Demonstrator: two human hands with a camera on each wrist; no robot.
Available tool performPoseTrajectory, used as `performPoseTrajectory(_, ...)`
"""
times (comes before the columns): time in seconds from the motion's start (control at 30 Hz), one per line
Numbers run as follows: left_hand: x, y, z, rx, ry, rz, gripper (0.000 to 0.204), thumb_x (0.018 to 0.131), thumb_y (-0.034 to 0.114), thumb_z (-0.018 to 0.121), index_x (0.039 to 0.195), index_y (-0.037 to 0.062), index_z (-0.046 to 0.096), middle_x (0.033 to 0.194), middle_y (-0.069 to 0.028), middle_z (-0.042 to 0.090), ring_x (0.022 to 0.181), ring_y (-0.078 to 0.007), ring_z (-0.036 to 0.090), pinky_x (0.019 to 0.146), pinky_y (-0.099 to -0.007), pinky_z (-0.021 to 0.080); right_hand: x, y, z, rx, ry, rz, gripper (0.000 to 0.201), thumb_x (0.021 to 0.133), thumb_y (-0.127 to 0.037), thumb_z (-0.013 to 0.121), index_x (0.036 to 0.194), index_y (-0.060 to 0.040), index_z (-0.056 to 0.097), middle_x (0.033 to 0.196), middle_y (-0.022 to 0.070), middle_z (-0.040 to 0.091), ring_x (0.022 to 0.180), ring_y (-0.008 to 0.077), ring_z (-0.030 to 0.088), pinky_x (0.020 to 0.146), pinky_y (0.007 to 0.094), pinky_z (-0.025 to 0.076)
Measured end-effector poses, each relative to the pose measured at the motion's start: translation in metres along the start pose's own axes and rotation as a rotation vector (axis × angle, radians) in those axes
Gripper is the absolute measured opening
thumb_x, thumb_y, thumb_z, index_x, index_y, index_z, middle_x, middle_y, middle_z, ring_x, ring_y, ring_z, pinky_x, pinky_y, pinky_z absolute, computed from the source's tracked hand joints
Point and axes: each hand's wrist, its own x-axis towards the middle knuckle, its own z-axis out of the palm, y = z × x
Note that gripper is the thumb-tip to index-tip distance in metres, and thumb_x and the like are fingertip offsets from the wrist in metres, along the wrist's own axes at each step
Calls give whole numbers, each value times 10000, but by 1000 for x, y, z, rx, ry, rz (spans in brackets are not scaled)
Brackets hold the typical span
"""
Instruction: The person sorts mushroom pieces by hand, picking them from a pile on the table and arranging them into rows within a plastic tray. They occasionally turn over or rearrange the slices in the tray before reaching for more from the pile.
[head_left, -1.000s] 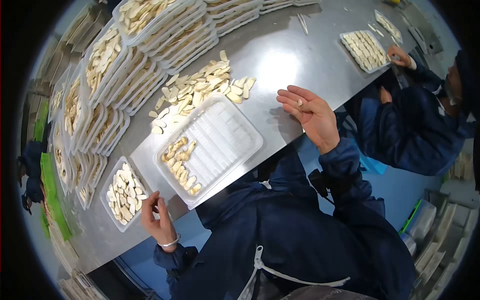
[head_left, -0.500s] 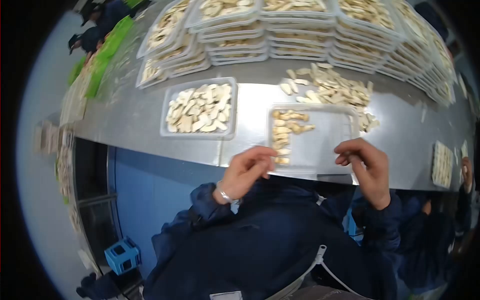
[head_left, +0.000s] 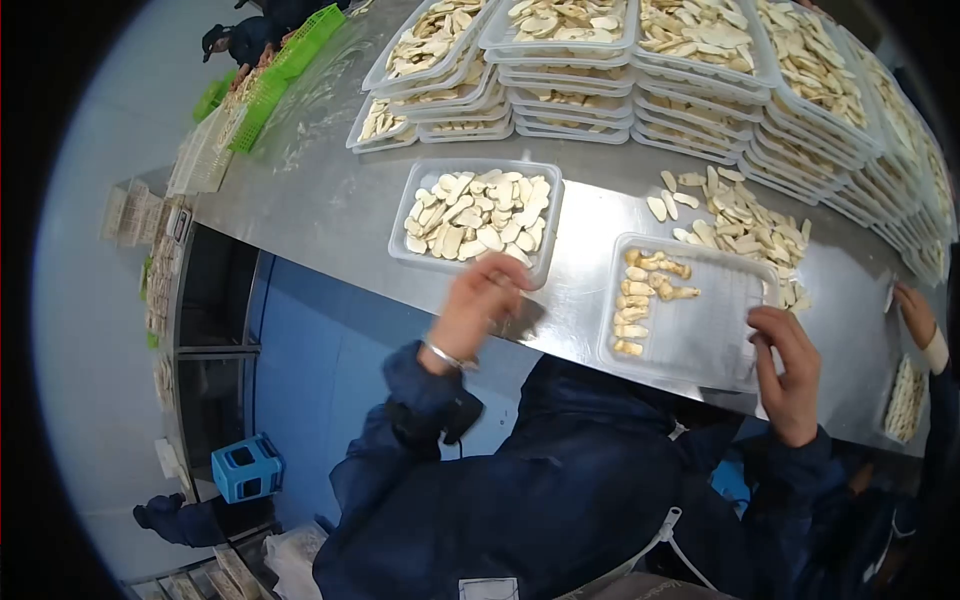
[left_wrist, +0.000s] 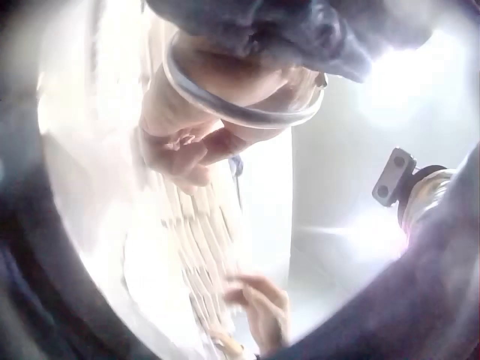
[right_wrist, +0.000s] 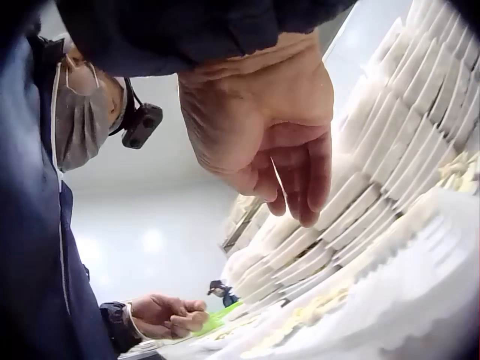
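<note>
My left hand (head_left: 478, 308), blurred, is at the front right corner of a clear plastic tray (head_left: 400, 225) full of pale mushroom slices (head_left: 470, 215). Its fingers are loosely bent, and nothing shows in them. My right hand (head_left: 790, 375) hovers at the right edge of a second clear tray (head_left: 730, 310), fingers loosely curved. In the right wrist view that hand (right_wrist: 285, 157) hangs with a gap between thumb and fingers and nothing visible between them. Small browned mushroom pieces (head_left: 635, 300) lie in rows along this tray's left side; its ribbed right part is bare.
Loose mushroom slices (head_left: 745, 220) lie in a heap behind the second tray. Stacked trays of slices (head_left: 570, 75) curve along the back of the metal table (head_left: 310, 190). At the right, another person's hand (head_left: 915, 318) is near a tray of pale pieces (head_left: 905, 400).
My head view has swung left. The right hand, earlier palm up with a small pale piece on it, has turned over to the second tray. The left hand has moved from that tray towards the full one.
</note>
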Motion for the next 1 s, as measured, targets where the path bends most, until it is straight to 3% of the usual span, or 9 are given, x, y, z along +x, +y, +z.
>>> performPoseTrajectory(0.1,22,2,-77,94,497,313,262,837,13,514,1067,-2,638,862,-27,633,768,-81,546,679,-202,401,-29,27,-9,-21,94,140,262,825,119,557,1060,32,632,1017,150,653,858,234,646,764,300,510)
performPoseTrajectory(0.17,36,-6,-131,224,593,429,399,843,-7,551,1242,8,568,1166,-120,609,1011,-172,636,854,-286,506,-40,33,-8,-20,129,185,245,834,101,559,1057,32,633,1005,150,653,853,237,647,766,303,512)
performPoseTrajectory(0.3,75,-34,-215,1013,691,476,588,859,49,554,1433,-24,449,1437,-210,493,1339,-356,452,1132,-397,325,-46,43,-12,-54,218,188,239,866,92,554,1078,24,642,1018,130,657,846,209,647,756,295,515)
performPoseTrajectory(0.4,48,7,-113,1042,598,686,514,877,35,536,1388,-10,507,1414,-187,520,1345,-305,452,1117,-424,332,-35,52,-21,-203,291,203,205,872,66,563,1044,8,656,964,112,644,797,221,629,717,295,499)
performPoseTrajectory(0.5,20,-9,-27,418,304,527,391,942,49,552,1326,-22,561,1083,-115,643,972,-174,599,857,-292,472,-24,60,-30,-188,320,268,161,866,7,568,982,-19,677,915,121,644,754,313,640,678,352,501)
performPoseTrajectory(0.57,-9,-14,37,418,131,313,379,968,30,542,1344,-8,533,919,-49,600,815,-98,550,758,-237,459,-18,66,-34,-238,296,254,153,862,3,569,964,-19,682,883,117,630,731,310,630,662,362,495)
performPoseTrajectory(0.63,-17,-36,73,425,52,343,417,921,5,601,1333,-12,539,849,-24,605,707,-69,523,638,-214,431,-10,70,-41,-293,264,237,146,857,-13,576,953,-22,686,850,117,618,716,316,618,656,376,493)
performPoseTrajectory(0.87,3,-57,104,226,118,199,556,888,27,675,1401,-6,463,786,-6,591,639,-41,499,593,-197,404,59,64,-62,-354,172,103,102,848,-61,589,899,-21,668,829,130,607,755,332,616,686,403,492)
performPoseTrajectory(1.0,12,-66,100,249,90,274,558,897,-2,664,1411,-18,447,773,18,595,658,-27,519,598,-177,405,97,83,-40,-463,-121,-18,127,845,-76,566,915,-14,652,888,141,632,858,354,627,749,440,501)
